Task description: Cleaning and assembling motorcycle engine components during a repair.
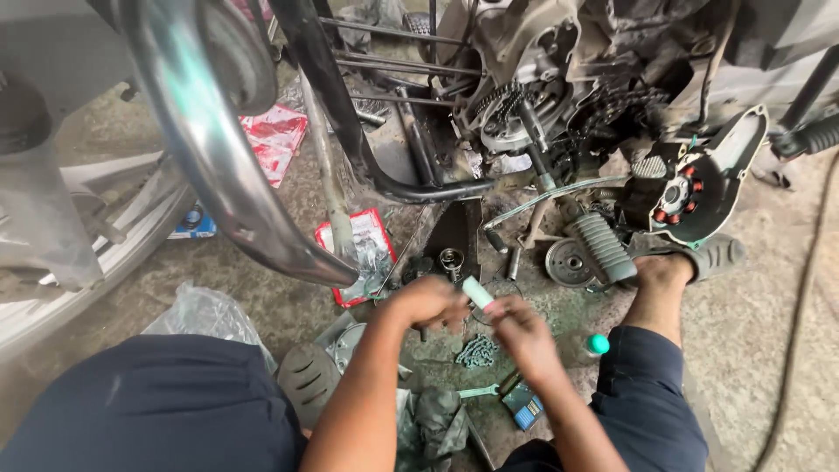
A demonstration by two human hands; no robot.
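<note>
My left hand (428, 303) and my right hand (517, 330) meet in front of me, low over the oily floor. Between them they hold a small pale green tube (477, 292), the left hand at its lower end, the right hand's fingers on its side. Beneath the hands lies a coiled drive chain (477, 351). Behind them stands a motorcycle engine (559, 96) with its side cover off, its sprockets and chain exposed. My bare foot (662, 271) rests beside a ribbed footpeg (604, 247).
A chrome exhaust pipe (214, 149) curves across the left. The removed black engine cover (703, 183) leans at the right. Red parts packets (367, 253), a round metal part (568, 262), a green-capped bottle (597, 344), a small blue box (523, 405) and rags (433, 424) lie on the floor.
</note>
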